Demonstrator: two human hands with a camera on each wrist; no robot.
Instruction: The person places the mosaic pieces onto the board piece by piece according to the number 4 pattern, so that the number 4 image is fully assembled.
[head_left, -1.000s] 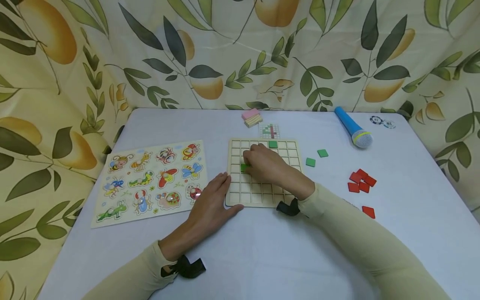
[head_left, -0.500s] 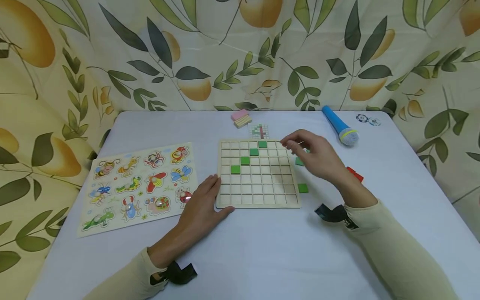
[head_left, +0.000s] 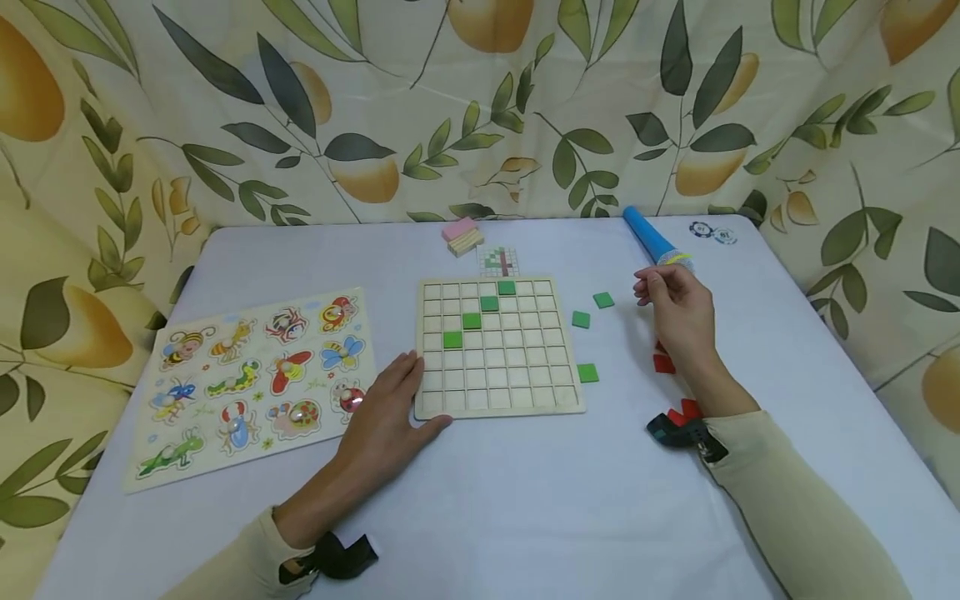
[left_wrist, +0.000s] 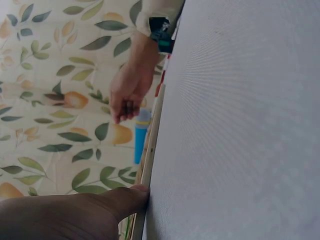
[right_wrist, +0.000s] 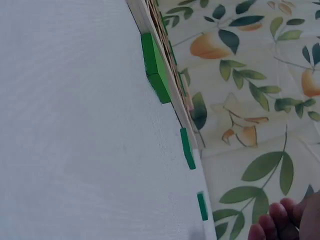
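A square wooden grid board lies on the table, with green square tiles set in a diagonal row of its cells. My left hand rests at the board's left edge, fingers extended and thumb at the near corner; in the left wrist view the thumb touches the board's side. My right hand hovers to the right of the board with fingers loosely curled and nothing visible in them. It overlaps the head of a blue toy microphone and partly hides red tiles below.
Loose green tiles lie right of the board. An insect picture puzzle lies to the left. Behind the board are a small pattern card and pink and cream blocks. A patterned cloth hangs behind the table.
My right hand has left the board and moved right, past the green tiles to above the red ones, uncovering the diagonal of green tiles. My left hand stays at the board's edge.
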